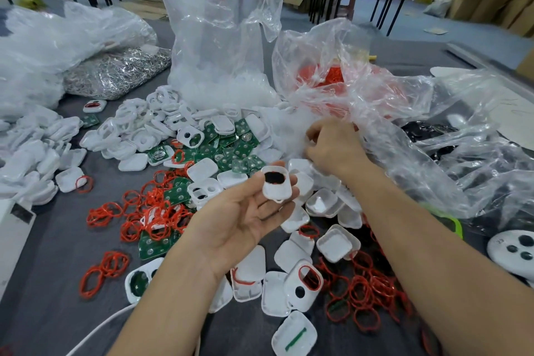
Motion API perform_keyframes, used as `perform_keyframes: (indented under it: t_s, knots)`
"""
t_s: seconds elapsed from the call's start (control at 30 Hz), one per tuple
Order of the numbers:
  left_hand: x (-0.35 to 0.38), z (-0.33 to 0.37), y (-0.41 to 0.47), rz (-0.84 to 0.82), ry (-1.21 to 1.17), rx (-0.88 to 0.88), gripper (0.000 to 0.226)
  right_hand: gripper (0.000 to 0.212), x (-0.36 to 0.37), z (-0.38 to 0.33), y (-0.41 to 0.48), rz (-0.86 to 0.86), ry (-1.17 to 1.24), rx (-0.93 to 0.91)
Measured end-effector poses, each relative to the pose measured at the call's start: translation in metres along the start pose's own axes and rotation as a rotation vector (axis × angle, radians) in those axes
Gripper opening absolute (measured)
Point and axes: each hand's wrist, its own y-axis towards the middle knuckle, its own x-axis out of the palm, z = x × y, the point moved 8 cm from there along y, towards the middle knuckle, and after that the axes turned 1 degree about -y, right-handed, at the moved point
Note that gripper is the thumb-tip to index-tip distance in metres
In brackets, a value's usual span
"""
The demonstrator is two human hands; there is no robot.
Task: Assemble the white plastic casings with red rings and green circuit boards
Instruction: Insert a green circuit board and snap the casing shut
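Note:
My left hand is palm up over the middle of the table and holds a white plastic casing with a dark opening between its fingertips and thumb. My right hand reaches further back into a heap of white casings beside a clear bag, its fingers curled; what they hold is hidden. Loose white casings lie all around. Green circuit boards are piled behind the left hand. Red rings are scattered to the left, and more red rings lie to the right.
Clear plastic bags stand at the back: one with white parts, one with red rings, one with metal clips. A crumpled bag lies right of my right arm. A white cable runs at the lower left.

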Motion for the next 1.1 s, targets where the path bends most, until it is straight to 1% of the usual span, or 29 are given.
perform_keyframes:
  t_s: [0.07,0.13,0.2,0.23,0.33,0.37,0.4,0.5,0.57,0.63,0.73,0.8,0.87,0.97,1.1]
  knots:
    - [0.000,0.001,0.000,0.001,0.004,0.000,0.030,0.010,-0.009,0.005,-0.003,0.083,0.020,-0.008]
    - [0.002,0.001,0.001,0.004,0.012,-0.002,0.031,0.010,-0.022,0.010,-0.009,0.174,0.056,-0.017]
    - [0.004,0.000,0.000,0.005,0.016,-0.007,0.032,0.001,-0.034,0.015,-0.017,0.238,0.148,-0.017]
    - [0.004,-0.002,0.000,0.004,0.021,-0.012,0.031,0.009,-0.038,0.016,-0.021,0.254,0.195,-0.009]
    - [0.005,-0.004,-0.001,0.007,0.034,-0.018,0.031,0.048,-0.041,0.021,-0.026,0.194,0.269,0.010]
    - [0.005,-0.004,-0.001,0.013,0.036,-0.015,0.032,0.055,-0.042,0.023,-0.027,0.177,0.280,0.023]
    - [0.005,-0.004,-0.002,0.019,0.037,-0.012,0.033,0.054,-0.043,0.026,-0.029,0.179,0.291,0.041]
    - [0.005,-0.003,-0.002,0.027,0.045,-0.007,0.035,0.030,-0.046,0.037,-0.035,0.207,0.389,0.103]
    - [0.006,-0.004,-0.003,0.023,0.047,-0.011,0.036,0.020,-0.041,0.040,-0.039,0.165,0.494,0.130]
    - [0.006,-0.006,-0.003,0.017,0.047,-0.018,0.035,0.013,-0.033,0.043,-0.043,0.094,0.649,0.154]
    - [0.007,-0.005,-0.003,0.016,0.045,-0.018,0.036,0.018,-0.023,0.040,-0.055,-0.020,0.901,0.137]
    - [0.007,-0.004,-0.001,0.018,0.050,-0.014,0.035,0.023,-0.018,0.035,-0.066,-0.076,1.017,0.118]
    - [0.006,-0.005,0.000,0.028,0.065,-0.014,0.031,0.021,-0.016,0.032,-0.079,-0.098,1.110,0.116]
    - [0.003,-0.006,0.001,0.036,0.094,-0.012,0.031,0.011,-0.014,0.023,-0.093,-0.109,1.206,0.106]
    - [0.004,-0.007,0.000,0.005,0.162,-0.023,0.032,0.021,-0.018,0.009,-0.105,-0.146,1.236,0.050]
